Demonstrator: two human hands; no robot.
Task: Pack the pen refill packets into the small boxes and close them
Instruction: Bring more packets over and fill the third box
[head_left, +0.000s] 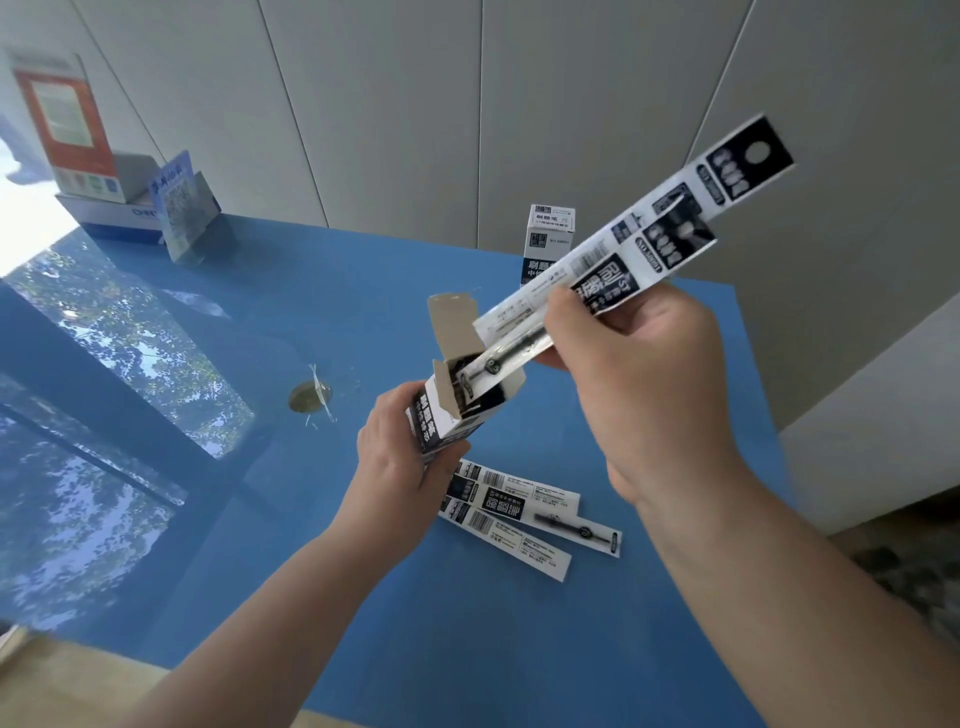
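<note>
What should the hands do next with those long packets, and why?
Probably slide the long black-and-white refill packets further down into the small open cardboard box. The right hand pinches them with only their lower ends inside the box, which the left hand holds with its flaps open.

Single head-worn wide-angle view, looking forward and steeply down across a blue table (519, 649) toward a pale panelled wall (415, 104). Close on both hands, left hand (400, 467) and right hand (644, 395), raised mid-frame. Forearms entering from the bottom edge. Straight lines bowed near the edges.
</note>
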